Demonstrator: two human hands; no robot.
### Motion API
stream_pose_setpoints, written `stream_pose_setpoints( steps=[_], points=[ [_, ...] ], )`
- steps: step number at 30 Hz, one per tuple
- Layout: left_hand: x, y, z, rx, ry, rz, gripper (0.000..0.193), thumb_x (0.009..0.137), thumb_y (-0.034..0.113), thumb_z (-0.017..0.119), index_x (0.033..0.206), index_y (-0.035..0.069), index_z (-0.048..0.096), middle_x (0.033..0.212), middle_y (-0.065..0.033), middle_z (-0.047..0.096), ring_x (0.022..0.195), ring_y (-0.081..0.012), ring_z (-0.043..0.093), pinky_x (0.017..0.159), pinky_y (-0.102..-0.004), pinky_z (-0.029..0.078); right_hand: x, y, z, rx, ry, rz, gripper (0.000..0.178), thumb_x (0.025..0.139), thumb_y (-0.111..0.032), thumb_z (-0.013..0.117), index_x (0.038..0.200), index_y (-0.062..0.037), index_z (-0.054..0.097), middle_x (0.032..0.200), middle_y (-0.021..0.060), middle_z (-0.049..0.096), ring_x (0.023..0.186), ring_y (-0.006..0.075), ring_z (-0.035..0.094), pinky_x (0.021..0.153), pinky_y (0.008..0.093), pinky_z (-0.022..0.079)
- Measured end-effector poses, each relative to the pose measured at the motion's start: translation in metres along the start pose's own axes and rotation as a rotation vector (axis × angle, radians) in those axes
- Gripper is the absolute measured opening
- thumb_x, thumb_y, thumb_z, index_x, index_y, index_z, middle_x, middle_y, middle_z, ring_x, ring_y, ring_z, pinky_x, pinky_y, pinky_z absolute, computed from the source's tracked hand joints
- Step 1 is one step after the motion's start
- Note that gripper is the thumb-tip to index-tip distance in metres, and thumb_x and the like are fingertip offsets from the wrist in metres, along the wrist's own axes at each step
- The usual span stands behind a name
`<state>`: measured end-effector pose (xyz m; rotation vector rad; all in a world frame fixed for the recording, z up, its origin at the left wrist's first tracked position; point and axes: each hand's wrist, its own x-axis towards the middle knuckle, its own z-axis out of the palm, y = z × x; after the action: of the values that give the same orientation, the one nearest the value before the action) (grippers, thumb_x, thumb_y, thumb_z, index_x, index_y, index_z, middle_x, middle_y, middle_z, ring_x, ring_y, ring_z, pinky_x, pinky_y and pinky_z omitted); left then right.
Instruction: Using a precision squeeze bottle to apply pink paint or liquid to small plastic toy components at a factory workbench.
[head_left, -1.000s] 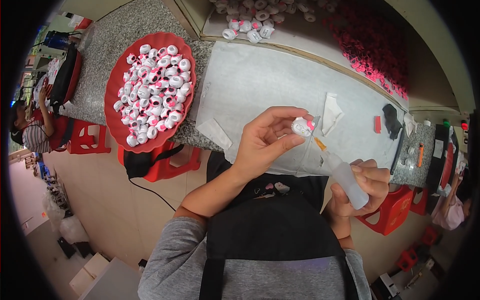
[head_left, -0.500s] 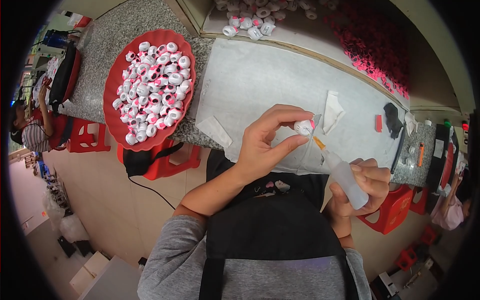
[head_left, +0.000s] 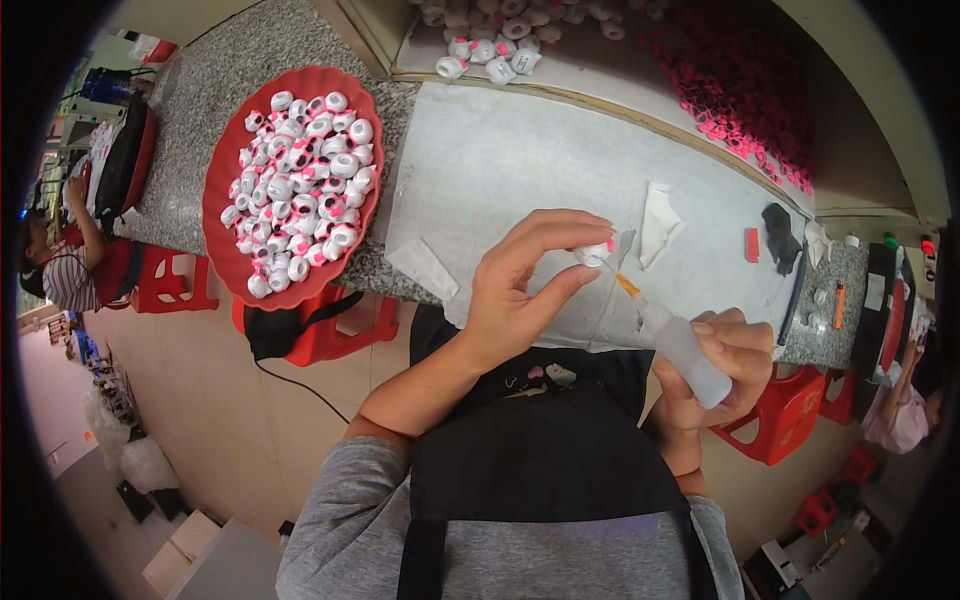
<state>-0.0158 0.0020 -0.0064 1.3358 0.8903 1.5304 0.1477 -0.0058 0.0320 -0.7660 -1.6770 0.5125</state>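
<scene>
Between the thumb and fingertips of my left hand (head_left: pixel 525 285) is a small round white figurine head (head_left: pixel 592 254) with a bit of pink on it. My right hand (head_left: pixel 725 365) is wrapped round a translucent squeeze bottle (head_left: pixel 685 352), tilted up to the left. The bottle's orange needle tip (head_left: pixel 627 287) points at the piece; whether it touches is too small to tell. To the left, a red scalloped tray (head_left: pixel 222 205) is heaped with similar white-and-pink pieces (head_left: pixel 300 190).
A whitish work sheet (head_left: pixel 500 160) covers the table, with crumpled tissue (head_left: pixel 660 225), a folded paper (head_left: pixel 424 268), a red scrap (head_left: pixel 752 245) and a black cloth (head_left: pixel 782 240) on it. Behind, a shelf holds more white pieces (head_left: pixel 500 70) and many small pink parts (head_left: pixel 730 110). Another person (head_left: pixel 75 265) sits far left.
My left hand has turned the piece slightly and shifted it a little to the left. The bottle in my right hand has moved slightly left with it. The view has tilted a touch.
</scene>
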Motion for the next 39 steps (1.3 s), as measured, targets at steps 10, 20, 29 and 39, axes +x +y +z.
stream_pose_setpoints(
  steps=[10,20,29,39],
  points=[
    [0.003,0.005,-0.03,-0.128,0.258,-0.067,0.034,0.067,-0.007,0.054,0.1,-0.001,0.045,0.101,-0.0137,0.049,0.088,-0.0144,0.048,0.075,-0.0232,0.037,0.057,0.077,-0.01,0.118,-0.216,0.617,0.021,0.066,0.004,0.051,0.084,-0.0019,0.042,0.074,0.0046,0.045,0.068,0.0141,0.052,0.053,0.0225,0.045],
    [0.005,0.007,-0.03,-0.13,0.231,-0.085,0.032,0.067,-0.006,0.055,0.098,-0.001,0.047,0.099,-0.012,0.05,0.087,-0.0141,0.049,0.076,-0.0241,0.037,0.11,0.149,0.004,-0.966,-0.375,0.315,0.024,0.066,-0.019,0.059,0.078,0.0013,0.052,0.074,0.0215,0.053,0.071,0.0374,0.05,0.06,0.0404,0.039],
    [0.005,0.003,-0.031,-0.156,0.206,-0.101,0.032,0.068,-0.006,0.055,0.099,-0.001,0.047,0.098,-0.0115,0.051,0.089,-0.0147,0.048,0.077,-0.0252,0.037,0.093,0.103,0.013,-0.207,-0.209,0.479,0.007,0.07,-0.005,0.055,0.077,-0.0029,0.055,0.059,-0.0028,0.044,0.051,0.0016,0.035,0.044,0.0155,0.027],
    [0.004,0.003,-0.009,-0.23,0.134,-0.14,0.032,0.07,-0.005,0.055,0.1,-0.001,0.047,0.098,-0.0088,0.051,0.087,-0.0133,0.049,0.077,-0.0254,0.039,0.041,0.042,0.015,0.51,-0.165,0.706,0.008,0.066,0.004,0.053,0.073,0.0037,0.05,0.07,0.011,0.051,0.052,0.0119,0.045,0.044,0.0212,0.036]
  ],
)
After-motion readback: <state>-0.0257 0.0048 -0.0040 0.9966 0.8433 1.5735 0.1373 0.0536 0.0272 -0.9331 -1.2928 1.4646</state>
